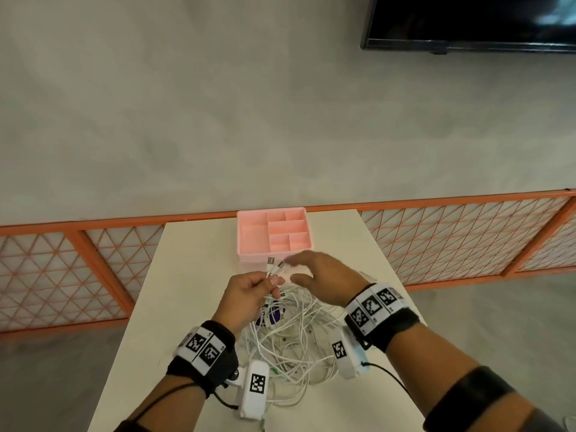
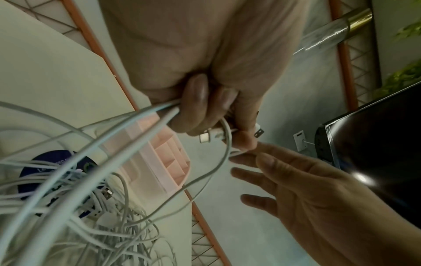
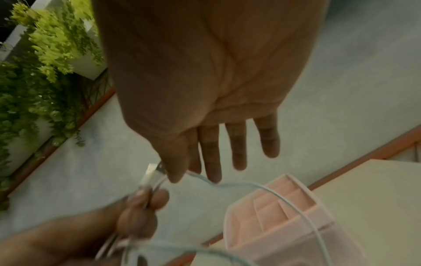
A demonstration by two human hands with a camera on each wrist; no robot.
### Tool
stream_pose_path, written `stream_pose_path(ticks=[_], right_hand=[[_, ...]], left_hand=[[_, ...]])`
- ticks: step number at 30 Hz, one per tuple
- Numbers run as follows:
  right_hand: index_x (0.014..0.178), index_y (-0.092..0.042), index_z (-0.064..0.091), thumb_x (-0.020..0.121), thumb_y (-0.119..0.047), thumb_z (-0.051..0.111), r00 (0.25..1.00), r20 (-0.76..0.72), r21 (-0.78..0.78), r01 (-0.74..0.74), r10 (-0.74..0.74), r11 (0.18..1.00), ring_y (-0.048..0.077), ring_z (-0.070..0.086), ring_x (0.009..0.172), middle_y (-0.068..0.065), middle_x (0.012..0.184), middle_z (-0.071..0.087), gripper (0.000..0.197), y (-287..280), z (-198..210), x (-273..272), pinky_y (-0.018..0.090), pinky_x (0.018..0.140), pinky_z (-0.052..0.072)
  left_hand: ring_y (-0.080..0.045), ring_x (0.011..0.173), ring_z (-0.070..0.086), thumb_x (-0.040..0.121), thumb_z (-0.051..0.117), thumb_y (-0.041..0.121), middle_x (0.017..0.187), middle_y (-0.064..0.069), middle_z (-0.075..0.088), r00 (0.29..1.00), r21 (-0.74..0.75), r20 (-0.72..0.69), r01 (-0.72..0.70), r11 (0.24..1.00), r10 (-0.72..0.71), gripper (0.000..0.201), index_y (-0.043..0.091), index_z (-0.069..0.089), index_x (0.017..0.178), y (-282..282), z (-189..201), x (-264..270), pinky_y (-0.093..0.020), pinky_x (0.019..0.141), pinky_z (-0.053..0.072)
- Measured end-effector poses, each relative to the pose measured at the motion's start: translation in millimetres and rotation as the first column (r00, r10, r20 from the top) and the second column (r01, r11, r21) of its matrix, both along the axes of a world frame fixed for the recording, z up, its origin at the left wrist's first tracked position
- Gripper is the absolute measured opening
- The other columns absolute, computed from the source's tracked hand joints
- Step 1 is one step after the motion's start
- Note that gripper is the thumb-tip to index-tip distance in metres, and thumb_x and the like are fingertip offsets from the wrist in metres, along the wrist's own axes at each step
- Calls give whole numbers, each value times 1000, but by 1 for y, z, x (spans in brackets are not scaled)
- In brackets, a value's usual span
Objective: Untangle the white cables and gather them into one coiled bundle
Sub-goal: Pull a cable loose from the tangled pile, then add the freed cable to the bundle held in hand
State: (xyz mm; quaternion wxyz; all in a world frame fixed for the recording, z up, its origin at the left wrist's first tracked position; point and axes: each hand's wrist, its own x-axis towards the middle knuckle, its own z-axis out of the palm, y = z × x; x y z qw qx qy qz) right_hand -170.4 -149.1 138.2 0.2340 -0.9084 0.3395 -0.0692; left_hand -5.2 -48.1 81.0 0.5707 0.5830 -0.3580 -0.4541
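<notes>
Left hand (image 1: 249,294) pinches several cable ends, USB plugs (image 1: 276,265) sticking out past the fingertips toward the pink organizer (image 1: 274,233). The white cables (image 1: 290,335) trail from that grip down into a loose tangle on the table (image 1: 336,410), below and between both wrists. Right hand (image 1: 324,275) is just beside the plugs, fingers spread and straight, holding nothing.

A white desk (image 1: 193,244) stands on a grey concrete floor (image 1: 218,120). An orange lattice railing (image 1: 452,238) runs behind it. 1 dark screen (image 1: 473,20) sits beyond, and leafy green plants (image 3: 41,72), possibly ferns, grow nearby.
</notes>
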Motion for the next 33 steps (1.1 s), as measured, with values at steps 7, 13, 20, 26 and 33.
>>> stream_pose_path(ticks=[7,13,20,26,33], right_hand=[[89,-14,73,96,-26,59,981,176,182,46,-78,982,9,54,81,-5,94,58,20,1,-5,-2,24,76,40],[86,-12,75,94,-12,58,564,548,373,496,-617,784,13,60,69,-8,82,69,18,-49,18,-39,30,70,51],[124,-9,60,99,-18,50,-64,331,845,465,-942,265,18,69,78,6,90,69,29,-103,-9,-146,34,72,58],[124,-4,58,92,-19,59,90,324,792,518,-942,322,27,70,84,10,91,69,36,-76,-40,-131,39,73,56],[124,-23,61,90,-43,67,916,330,578,-6,-228,816,14,68,100,-2,107,72,40,20,-23,0,32,94,51]], left_hand=[[-10,40,24,98,59,18,90,-12,76,999,60,36,-29,998,27,20,5,73,93,7,-8,4,-18,41,22],[-12,39,24,100,56,20,87,-17,75,988,179,33,-152,972,148,23,3,71,95,19,-28,24,-18,42,21],[-21,46,57,105,46,24,83,-16,74,950,92,-151,-262,961,273,28,3,62,96,23,-17,35,-23,43,43],[-8,41,26,107,39,21,54,2,33,904,-20,-394,-188,982,165,28,4,58,95,11,10,19,-20,41,23],[-12,49,32,107,38,20,58,1,32,857,-98,-504,-179,979,106,27,7,56,90,-22,49,-20,-26,48,34]])
